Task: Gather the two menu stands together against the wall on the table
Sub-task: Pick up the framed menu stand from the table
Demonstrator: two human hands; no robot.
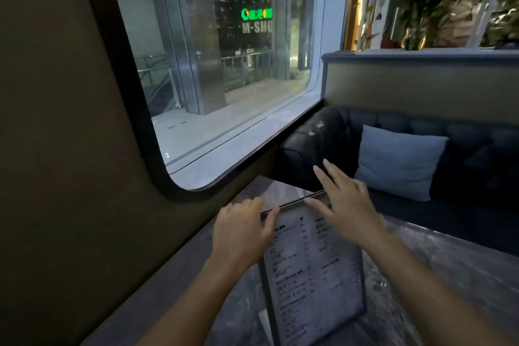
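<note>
A dark-framed menu stand (311, 272) with a printed sheet stands upright on the grey marbled table (438, 270), near the wall side. My left hand (241, 233) grips its top left corner, thumb on the front of the frame. Over the top right edge my right hand (341, 202) hovers with fingers spread, its thumb touching the top bar. A second thin edge shows just behind the top bar; I cannot tell whether it is the other menu stand.
The brown wall (70, 149) with a large rounded window (224, 78) runs along the table's left side. A dark tufted sofa (421, 154) with a light blue cushion (398, 161) lies beyond the table's far edge.
</note>
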